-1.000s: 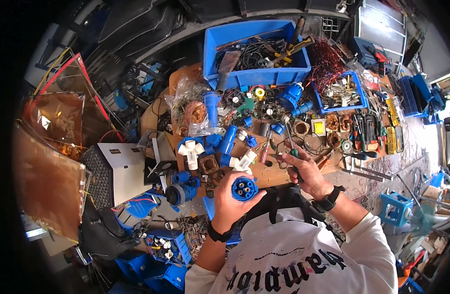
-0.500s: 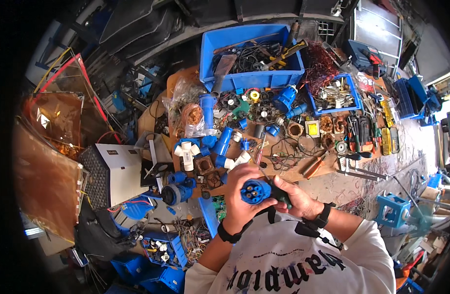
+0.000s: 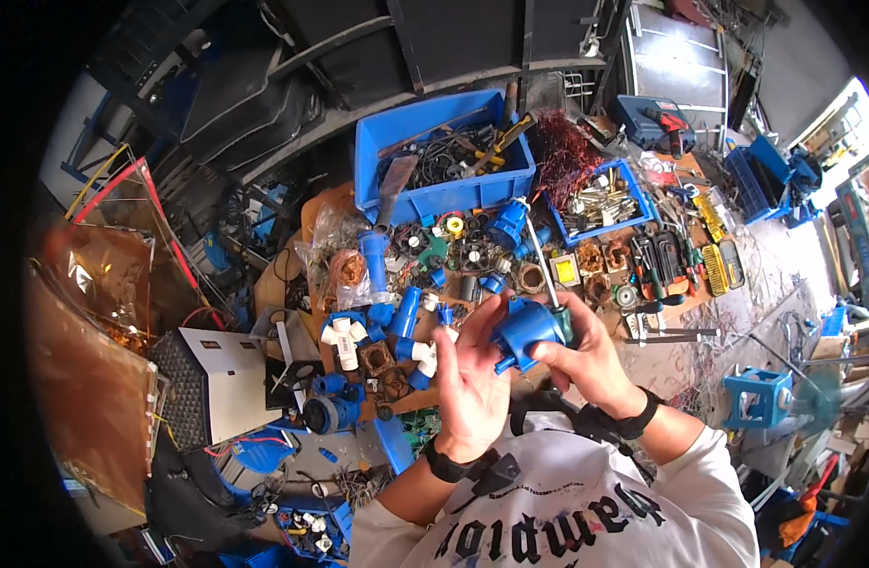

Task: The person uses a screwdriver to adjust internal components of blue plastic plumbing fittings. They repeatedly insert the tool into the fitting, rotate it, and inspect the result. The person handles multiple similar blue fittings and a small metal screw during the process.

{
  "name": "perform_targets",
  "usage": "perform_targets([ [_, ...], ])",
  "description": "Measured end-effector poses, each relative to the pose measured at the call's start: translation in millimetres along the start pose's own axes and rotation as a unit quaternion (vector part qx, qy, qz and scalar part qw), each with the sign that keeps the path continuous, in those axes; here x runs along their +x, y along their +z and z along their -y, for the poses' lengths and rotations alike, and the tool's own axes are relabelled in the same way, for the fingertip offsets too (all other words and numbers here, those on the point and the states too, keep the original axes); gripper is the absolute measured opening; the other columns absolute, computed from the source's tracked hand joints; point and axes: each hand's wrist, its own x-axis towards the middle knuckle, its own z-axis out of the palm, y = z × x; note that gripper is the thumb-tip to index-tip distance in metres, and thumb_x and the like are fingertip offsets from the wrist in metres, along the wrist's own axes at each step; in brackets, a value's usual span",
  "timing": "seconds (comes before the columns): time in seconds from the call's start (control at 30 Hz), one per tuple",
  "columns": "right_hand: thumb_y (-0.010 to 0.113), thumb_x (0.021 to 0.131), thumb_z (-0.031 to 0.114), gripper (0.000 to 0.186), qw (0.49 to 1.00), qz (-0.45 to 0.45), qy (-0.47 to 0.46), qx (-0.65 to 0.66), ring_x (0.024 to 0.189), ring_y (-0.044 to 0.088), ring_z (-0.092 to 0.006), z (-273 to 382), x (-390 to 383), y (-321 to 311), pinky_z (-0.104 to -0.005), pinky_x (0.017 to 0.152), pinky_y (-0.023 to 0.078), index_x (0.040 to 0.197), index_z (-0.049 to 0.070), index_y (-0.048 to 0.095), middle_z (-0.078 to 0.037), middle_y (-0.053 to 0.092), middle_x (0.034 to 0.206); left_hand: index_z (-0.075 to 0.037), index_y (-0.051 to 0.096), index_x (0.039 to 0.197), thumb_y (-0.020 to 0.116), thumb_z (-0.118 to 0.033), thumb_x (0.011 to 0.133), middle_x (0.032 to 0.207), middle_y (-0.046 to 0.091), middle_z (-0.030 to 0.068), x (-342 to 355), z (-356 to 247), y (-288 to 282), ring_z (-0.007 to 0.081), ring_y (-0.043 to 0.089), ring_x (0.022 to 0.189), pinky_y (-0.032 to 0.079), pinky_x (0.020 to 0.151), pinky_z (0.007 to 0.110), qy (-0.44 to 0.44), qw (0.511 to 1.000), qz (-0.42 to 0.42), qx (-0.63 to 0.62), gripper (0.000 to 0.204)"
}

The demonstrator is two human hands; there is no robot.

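Note:
A blue industrial plug (image 3: 529,333) is held above the near edge of the bench by my right hand (image 3: 593,352), whose thumb presses on its side. The same hand grips a screwdriver (image 3: 541,254) with a dark green handle; its long metal shaft points up and away over the bench. My left hand (image 3: 474,390) lies palm up just left of the plug, thumb and fingers spread. Its fingertips reach close to the plug's left side, and whether they touch it I cannot tell. The plug's pin face is turned out of sight.
Beyond my hands, the wooden bench holds blue connector parts (image 3: 408,312), white pipe fittings (image 3: 343,343) and rusty square parts. A large blue bin (image 3: 444,200) of cables stands at the back. Right of it are a blue tray (image 3: 600,230) of metal pins, pliers and a yellow brush (image 3: 714,270).
The plug has turned so its pin face no longer shows. My left hand has let go of it and opened, while the right holds plug and screwdriver. The view has shifted.

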Motion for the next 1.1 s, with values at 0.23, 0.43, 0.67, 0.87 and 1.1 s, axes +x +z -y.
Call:
perform_targets([
  [0.23,0.09,0.063,0.025,0.073,0.858,-0.037,-0.293,-0.421,0.098,0.066,-0.0266,42,-21,10,-0.0356,0.084,0.051,0.123,0.003,0.055,-0.014,0.065,0.108,-0.004,0.055,0.126,0.039,-0.046,0.101,0.124,0.061,0.01,2,-1,14,0.0223,0.058,0.113,0.046,0.1,0.04,-0.142,0.975,-0.002,-0.172,0.051],
  [0.43,0.091,0.061,0.024,0.073,0.866,-0.028,-0.279,-0.413,0.096,0.066,-0.0255,48,-26,19,-0.0348,0.085,0.051,0.122,0.003,0.056,-0.014,0.065,0.106,0.0,0.053,0.123,0.041,-0.037,0.102,0.116,0.063,0.0135,1,1,8,0.0247,0.063,0.106,0.054,0.091,0.039,-0.176,0.958,0.014,-0.226,0.044],
  [0.67,0.086,0.069,0.013,0.07,0.962,-0.049,-0.181,-0.197,0.074,0.062,-0.0114,46,-30,7,-0.0232,0.061,0.051,0.127,0.004,0.049,-0.006,0.062,0.107,0.004,0.054,0.122,0.044,-0.028,0.102,0.117,0.062,0.0145,-7,-14,16,0.0235,0.062,0.107,0.054,0.094,0.036,-0.17,0.962,0.0,-0.213,0.038],
  [0.87,0.082,0.074,0.011,0.065,0.982,-0.049,-0.166,-0.07,0.047,0.049,-0.0055,42,-28,6,-0.0183,0.037,0.039,0.128,0.005,0.047,-0.002,0.06,0.084,0.008,0.048,0.129,0.044,-0.019,0.1,0.126,0.057,0.0207,-9,-17,19,0.0289,0.059,0.115,0.053,0.097,0.041,-0.173,0.953,0.006,-0.249,0.039],
  [1.1,0.083,0.074,0.015,0.067,0.988,0.007,-0.115,0.108,0.042,0.047,-0.0078,46,-29,2,-0.0204,0.036,0.037,0.128,0.003,0.045,-0.003,0.06,0.078,0.008,0.049,0.128,0.044,-0.02,0.1,0.125,0.058,0.0209,-10,-23,30,0.0285,0.059,0.115,0.053,0.097,0.04,-0.178,0.957,0.002,-0.23,0.04],
])
